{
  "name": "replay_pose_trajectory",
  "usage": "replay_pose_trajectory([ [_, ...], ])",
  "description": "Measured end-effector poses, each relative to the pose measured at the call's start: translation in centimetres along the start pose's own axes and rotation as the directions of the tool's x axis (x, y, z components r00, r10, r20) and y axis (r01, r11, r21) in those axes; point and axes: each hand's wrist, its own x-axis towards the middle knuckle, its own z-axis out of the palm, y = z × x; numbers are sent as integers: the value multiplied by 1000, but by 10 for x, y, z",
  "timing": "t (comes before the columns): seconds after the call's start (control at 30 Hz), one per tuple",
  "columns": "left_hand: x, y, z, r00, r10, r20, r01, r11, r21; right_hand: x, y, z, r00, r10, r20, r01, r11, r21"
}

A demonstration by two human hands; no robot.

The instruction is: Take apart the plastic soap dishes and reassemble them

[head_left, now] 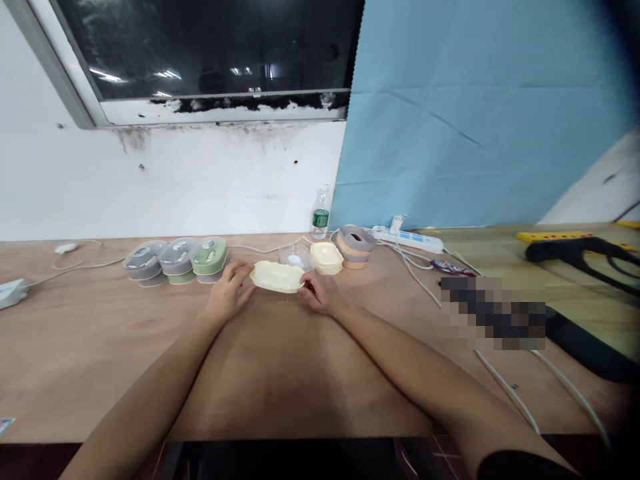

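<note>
Both arms reach out over a wooden table [100, 347]. A pale yellow oval container [277, 276] sits between my hands. My left hand [229, 292] grips its left end with curled fingers. My right hand [320, 293] pinches its right end. Just behind the container lie a clear lid [295, 256] and a second yellow container [327, 257].
Lidded grey and green containers [175, 260] stand in a row at the left. A stack of grey and peach containers [354, 247], a water bottle [321, 215] and a white power strip [410, 239] with cables sit further back. A blue cloth [475, 113] hangs behind.
</note>
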Motion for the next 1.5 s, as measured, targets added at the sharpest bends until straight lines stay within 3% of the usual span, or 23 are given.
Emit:
replay_pose_trajectory([
  [0.17,1,5,0,997,6,72,-4,999,-34,-1,7,-2,999,42,-31,-39,996,85],
  [0.27,1,8,4,981,-142,134,150,987,-51,-1,9,-2,996,90,-20,-86,987,137],
  [0.37,1,7,8,937,-305,172,323,943,-82,2,9,-2,980,194,-37,-189,976,107],
  [0.47,1,2,12,901,-369,228,401,909,-111,5,11,-2,952,292,-90,-289,956,42],
  [0.6,0,-10,17,894,-341,292,380,921,-88,7,19,-4,918,371,-137,-378,925,-28],
  [0.7,-2,-15,20,891,-327,315,359,932,-46,7,24,-5,911,401,-97,-408,910,-70],
  [0.87,-2,-7,17,874,-143,464,198,978,-72,8,27,-4,900,435,-28,-436,893,-115],
  [1.03,-2,0,13,856,-167,489,223,973,-58,8,25,-3,904,428,-1,-424,897,-120],
  [1.13,-2,1,12,855,-144,498,203,977,-66,9,27,-5,897,436,-72,-442,889,-118],
  [1.2,-2,1,11,857,-138,496,198,978,-70,11,33,-10,880,418,-226,-453,883,-127],
  [1.3,-1,3,8,856,-151,494,214,974,-74,11,51,-23,817,288,-499,-435,876,-208],
  [1.37,0,4,6,855,-153,495,220,972,-80,8,64,-33,735,241,-634,-493,832,-255],
  [1.5,1,5,6,866,-143,480,210,974,-88,2,85,-47,553,330,-765,-678,711,-184],
])
